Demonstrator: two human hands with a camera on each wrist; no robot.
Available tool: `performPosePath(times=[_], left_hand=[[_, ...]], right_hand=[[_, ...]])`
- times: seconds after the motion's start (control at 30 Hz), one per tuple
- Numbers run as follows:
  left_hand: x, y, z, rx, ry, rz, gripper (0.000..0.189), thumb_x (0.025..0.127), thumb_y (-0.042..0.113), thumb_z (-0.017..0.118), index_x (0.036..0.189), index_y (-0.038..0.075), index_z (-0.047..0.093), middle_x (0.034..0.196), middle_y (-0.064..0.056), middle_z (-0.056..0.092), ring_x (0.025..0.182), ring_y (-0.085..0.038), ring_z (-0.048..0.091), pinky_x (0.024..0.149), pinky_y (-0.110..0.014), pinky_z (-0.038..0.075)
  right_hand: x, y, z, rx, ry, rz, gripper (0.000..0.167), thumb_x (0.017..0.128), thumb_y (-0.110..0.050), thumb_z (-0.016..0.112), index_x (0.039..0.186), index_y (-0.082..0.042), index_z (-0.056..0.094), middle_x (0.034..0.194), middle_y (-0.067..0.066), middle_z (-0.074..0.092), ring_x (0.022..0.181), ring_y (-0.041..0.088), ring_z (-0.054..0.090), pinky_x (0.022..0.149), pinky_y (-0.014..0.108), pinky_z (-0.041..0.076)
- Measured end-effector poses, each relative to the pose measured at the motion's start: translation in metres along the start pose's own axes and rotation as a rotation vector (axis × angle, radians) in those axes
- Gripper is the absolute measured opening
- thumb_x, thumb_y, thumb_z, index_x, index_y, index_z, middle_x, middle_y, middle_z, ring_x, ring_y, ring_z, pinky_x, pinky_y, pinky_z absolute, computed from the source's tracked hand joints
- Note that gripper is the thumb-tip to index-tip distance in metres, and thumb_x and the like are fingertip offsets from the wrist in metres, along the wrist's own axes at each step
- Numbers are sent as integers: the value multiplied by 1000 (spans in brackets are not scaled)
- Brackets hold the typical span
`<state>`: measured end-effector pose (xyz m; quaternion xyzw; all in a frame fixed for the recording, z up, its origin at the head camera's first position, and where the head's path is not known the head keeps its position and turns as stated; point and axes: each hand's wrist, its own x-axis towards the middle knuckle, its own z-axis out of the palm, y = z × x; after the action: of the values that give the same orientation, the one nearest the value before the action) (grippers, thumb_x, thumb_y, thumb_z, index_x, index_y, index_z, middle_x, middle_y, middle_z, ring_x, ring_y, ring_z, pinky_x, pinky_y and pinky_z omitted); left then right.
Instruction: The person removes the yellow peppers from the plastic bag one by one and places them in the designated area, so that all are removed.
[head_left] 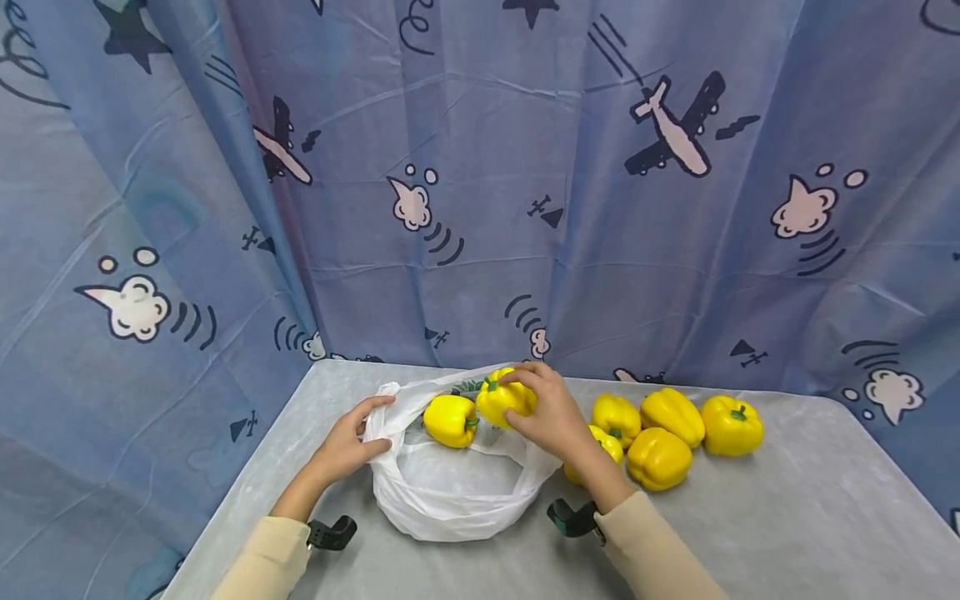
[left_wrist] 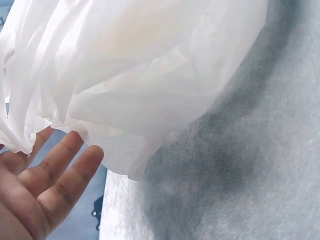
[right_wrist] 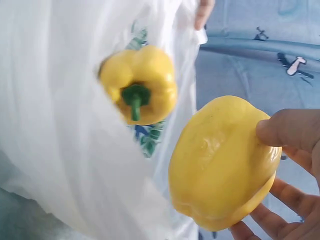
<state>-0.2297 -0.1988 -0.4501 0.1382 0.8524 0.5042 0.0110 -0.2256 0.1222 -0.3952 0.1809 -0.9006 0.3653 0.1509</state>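
A white plastic bag [head_left: 450,525] stands on the table with its mouth spread wide. My left hand [head_left: 347,446] holds the bag's left rim, thumb and fingers apart; in the left wrist view its fingers [left_wrist: 75,177] lie against the thin plastic. Inside the mouth is a yellow bell pepper [head_left: 448,421], its green stem [right_wrist: 135,100] showing in the right wrist view. Over the bag's right back side, my right hand [head_left: 551,412] grips another yellow bell pepper [right_wrist: 222,165] between thumb and fingers.
Right of the bag sits a group of several yellow bell peppers [head_left: 660,458], the nearest partly hidden by my right forearm. Behind the grey table [head_left: 817,500] hangs a blue patterned curtain [head_left: 480,208]. A black wrist device [head_left: 333,533] is on each wrist.
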Motion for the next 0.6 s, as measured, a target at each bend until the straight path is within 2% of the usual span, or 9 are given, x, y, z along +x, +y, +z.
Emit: performPosePath(times=[0.3, 0.6], left_hand=[[0, 1, 0, 10, 1, -2, 63, 79, -1, 65, 138, 9, 47, 149, -22, 38, 113, -37, 58, 80, -30, 52], [1, -1, -1, 25, 5, 21, 62, 79, -1, 66, 137, 7, 48, 148, -23, 38, 117, -39, 56, 83, -32, 52]], right_hand=[[-11, -11, -26, 9, 46, 16, 36, 75, -10, 78, 109, -16, 69, 131, 11, 55, 125, 36, 48, 95, 50, 49], [-23, -5, -49, 16, 107, 15, 36, 75, -9, 77, 110, -12, 68, 130, 14, 55, 120, 36, 50, 91, 51, 51]])
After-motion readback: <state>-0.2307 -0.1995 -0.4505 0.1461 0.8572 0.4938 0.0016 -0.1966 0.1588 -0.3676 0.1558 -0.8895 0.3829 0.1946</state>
